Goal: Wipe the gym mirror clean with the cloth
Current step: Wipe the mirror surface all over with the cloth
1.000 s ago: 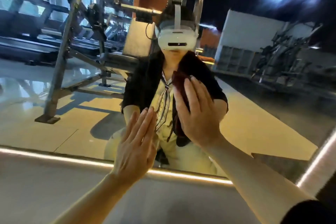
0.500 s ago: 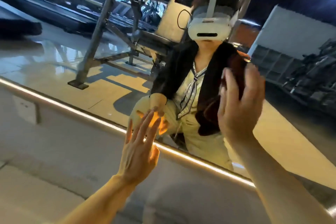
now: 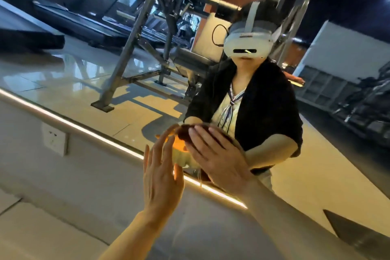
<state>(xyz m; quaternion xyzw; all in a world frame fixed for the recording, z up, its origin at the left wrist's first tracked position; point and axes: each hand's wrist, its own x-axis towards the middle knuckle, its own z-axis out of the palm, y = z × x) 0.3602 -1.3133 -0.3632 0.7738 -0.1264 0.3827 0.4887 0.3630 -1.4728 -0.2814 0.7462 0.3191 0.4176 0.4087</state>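
Where glass gleams (image 3: 88,82), dark crumpled cloth (image 3: 185,133).

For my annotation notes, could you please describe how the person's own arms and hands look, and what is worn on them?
Both forearms are bare, and no glove, ring, watch or bracelet shows on the left hand or the right hand. No sleeve is seen directly; the reflection in the mirror shows a short dark sleeve ending above the elbow, over a pale top. Fingernails look short and unpainted.

A dark reddish-brown cloth (image 3: 191,133) lies flat against the mirror (image 3: 88,82) — near its lit lower edge — mostly hidden, only its top showing.
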